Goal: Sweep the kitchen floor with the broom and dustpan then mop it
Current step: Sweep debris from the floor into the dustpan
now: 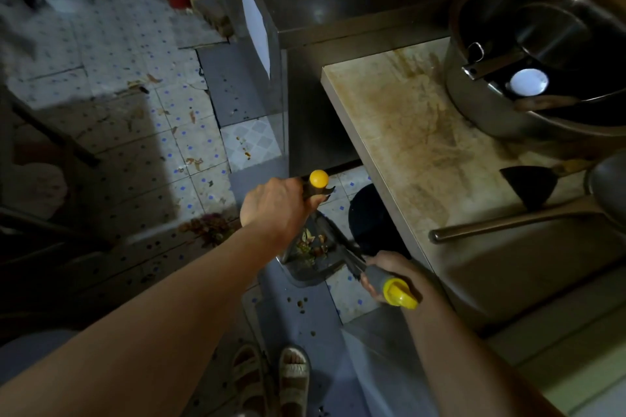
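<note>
The left hand is gripping the yellow-capped broom handle – the right hand is clasping the dustpan handle, dustpan holding scraps above the tiled floor.

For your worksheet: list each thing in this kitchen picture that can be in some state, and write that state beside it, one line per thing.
Left hand: grips the broom handle.
Right hand: grips the dustpan handle.
Dustpan: holds swept scraps.
Floor: littered, a debris pile unswept.
Large pot: uncovered, on the counter.
Counter: stained.
</note>
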Available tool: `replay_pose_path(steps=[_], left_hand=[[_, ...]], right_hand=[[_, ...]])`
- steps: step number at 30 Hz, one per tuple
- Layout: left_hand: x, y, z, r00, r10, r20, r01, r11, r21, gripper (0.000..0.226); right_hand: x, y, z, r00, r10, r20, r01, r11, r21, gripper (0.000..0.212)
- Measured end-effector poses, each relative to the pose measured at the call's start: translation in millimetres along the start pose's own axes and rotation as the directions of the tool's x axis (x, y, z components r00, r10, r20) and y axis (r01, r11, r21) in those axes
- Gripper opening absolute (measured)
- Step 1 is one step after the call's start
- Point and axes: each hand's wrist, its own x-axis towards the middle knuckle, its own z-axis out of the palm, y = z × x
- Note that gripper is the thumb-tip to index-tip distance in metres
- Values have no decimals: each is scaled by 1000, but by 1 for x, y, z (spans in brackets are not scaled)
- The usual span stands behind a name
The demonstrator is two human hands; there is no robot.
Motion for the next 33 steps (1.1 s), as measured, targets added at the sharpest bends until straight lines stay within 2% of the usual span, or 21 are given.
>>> replay_pose_path(steps=[6,11,15,21,25,33], left_hand=[[-14,-13,-12,999,-40,-5,40,999,-6,48],[-36,-34,-25,992,-125,-25,125,992,-21,47],[-65,-55,-31,974,-223,-41,221,974,-51,46],[-109,-84,-45,930,-362,-56,356,930,-95,42],[-133,-105,-54,894,-440,-83,428,894,-130,44],[-156,-149,-66,813,-563,-147,536,823,-189,41]], right_hand=[[-10,-10,10,999,-27,44,27,1000,-5,34],[-30,-22,17,997,-19,70,13,997,80,24],[-44,-34,30,995,-42,91,36,997,64,20],[-58,-49,62,981,-109,158,102,993,52,22],[-53,-60,94,978,-71,194,44,989,141,9],[-60,-81,156,955,-42,292,-34,968,249,17]])
